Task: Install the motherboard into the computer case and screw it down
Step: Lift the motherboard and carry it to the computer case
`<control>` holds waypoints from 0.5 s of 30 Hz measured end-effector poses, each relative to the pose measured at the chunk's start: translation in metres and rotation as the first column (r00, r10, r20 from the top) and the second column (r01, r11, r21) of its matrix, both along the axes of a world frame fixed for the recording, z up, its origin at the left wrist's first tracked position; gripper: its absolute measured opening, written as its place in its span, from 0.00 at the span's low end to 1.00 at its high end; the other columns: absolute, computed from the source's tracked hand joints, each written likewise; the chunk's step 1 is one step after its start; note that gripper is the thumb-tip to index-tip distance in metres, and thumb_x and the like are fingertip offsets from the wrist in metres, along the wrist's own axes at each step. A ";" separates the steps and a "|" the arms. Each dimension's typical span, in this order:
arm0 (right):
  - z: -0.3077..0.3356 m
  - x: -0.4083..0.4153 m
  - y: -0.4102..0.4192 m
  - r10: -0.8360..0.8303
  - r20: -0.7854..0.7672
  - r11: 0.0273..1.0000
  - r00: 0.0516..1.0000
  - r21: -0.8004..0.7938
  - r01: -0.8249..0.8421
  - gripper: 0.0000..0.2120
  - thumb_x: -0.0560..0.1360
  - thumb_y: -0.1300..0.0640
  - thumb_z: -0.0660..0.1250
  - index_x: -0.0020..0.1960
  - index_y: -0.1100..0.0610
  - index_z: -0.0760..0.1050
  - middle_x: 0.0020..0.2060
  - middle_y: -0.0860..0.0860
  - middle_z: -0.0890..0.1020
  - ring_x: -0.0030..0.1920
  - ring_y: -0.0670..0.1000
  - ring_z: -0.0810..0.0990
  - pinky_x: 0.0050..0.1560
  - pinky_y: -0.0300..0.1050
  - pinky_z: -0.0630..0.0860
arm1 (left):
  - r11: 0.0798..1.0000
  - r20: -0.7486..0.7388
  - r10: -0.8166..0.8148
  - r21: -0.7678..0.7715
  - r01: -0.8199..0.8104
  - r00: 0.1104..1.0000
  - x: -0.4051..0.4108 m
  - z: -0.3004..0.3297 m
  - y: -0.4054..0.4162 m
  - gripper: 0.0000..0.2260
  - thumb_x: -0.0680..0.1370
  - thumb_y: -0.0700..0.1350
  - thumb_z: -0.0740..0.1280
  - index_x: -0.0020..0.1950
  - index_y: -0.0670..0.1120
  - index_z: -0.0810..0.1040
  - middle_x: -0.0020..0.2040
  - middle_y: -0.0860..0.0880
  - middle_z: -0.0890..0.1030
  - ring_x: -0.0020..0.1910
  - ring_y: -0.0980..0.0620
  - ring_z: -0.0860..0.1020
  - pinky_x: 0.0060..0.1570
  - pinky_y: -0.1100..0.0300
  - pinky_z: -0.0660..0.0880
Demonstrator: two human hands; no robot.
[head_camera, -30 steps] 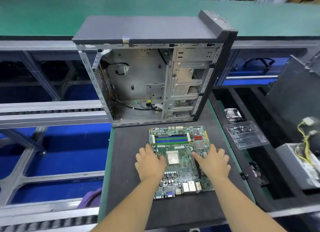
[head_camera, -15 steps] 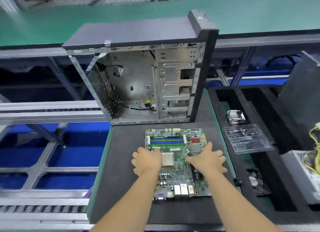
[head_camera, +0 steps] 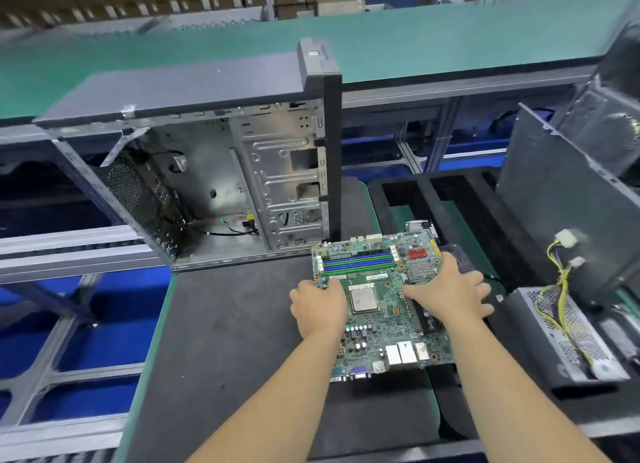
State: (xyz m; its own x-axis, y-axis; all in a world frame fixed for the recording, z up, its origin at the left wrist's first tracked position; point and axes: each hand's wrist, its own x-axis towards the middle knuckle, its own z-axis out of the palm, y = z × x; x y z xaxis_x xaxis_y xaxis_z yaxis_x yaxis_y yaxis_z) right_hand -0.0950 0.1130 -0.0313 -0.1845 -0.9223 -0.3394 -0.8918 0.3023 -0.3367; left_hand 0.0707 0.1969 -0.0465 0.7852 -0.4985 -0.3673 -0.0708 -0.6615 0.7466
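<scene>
Held between two bare hands over the dark grey matte work mat: a green rectangular printed-circuit motherboard, studded with blue memory slots along its far edge, a square silver processor near centre, red connectors and a small finned metal heatsink at 2 o'clock, and boxy silver ports on the near edge. Left hand clamped on the board's 9 o'clock edge, thumb lying on top and fingers curled out of sight beneath. Right hand gripping the 3 o'clock edge, thumb stretched across the top toward the processor, fingers spread outward past the board's rim. Board itself lying roughly flat, overhanging the mat's right margin; whether resting or lifted, not clear. At 11 o'clock from the board, standing upright with its side open toward the camera: a grey sheet-steel tower computer case, dull stamped metal inside, perforated rear grille at left, ribbed drive cage at right, black loose cables trailing along its floor, a black plastic front bezel on the right edge. Board wholly outside the case, its far left corner just beside the case's lower front corner. At 3 o'clock, in a black foam tray: a silver perforated-metal power supply box with yellow and black wires rising to white plugs. Behind it, leaning, a flat grey metal side panel. Across the background at 12 o'clock, a smooth green conveyor belt.
</scene>
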 end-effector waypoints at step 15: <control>-0.018 -0.076 -0.092 -0.098 0.059 0.995 0.993 -0.014 0.099 0.48 0.67 0.37 0.78 0.78 0.47 0.57 0.71 0.64 0.65 0.70 0.67 0.63 0.67 0.66 0.63 | 0.974 -0.191 -0.205 -0.139 0.180 0.960 -0.060 -0.002 -0.098 0.11 0.76 0.47 0.61 0.41 0.39 0.71 0.64 0.31 0.73 0.28 0.52 0.61 0.31 0.61 0.61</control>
State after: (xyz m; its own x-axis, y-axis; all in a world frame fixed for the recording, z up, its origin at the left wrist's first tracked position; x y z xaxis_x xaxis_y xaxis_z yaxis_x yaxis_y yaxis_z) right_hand -0.1711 0.0213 -0.0495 -0.2552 -0.9063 -0.3369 -0.8369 0.3815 -0.3926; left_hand 0.0107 0.0989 -0.0489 0.5850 -0.6828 -0.4377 -0.0271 -0.5558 0.8309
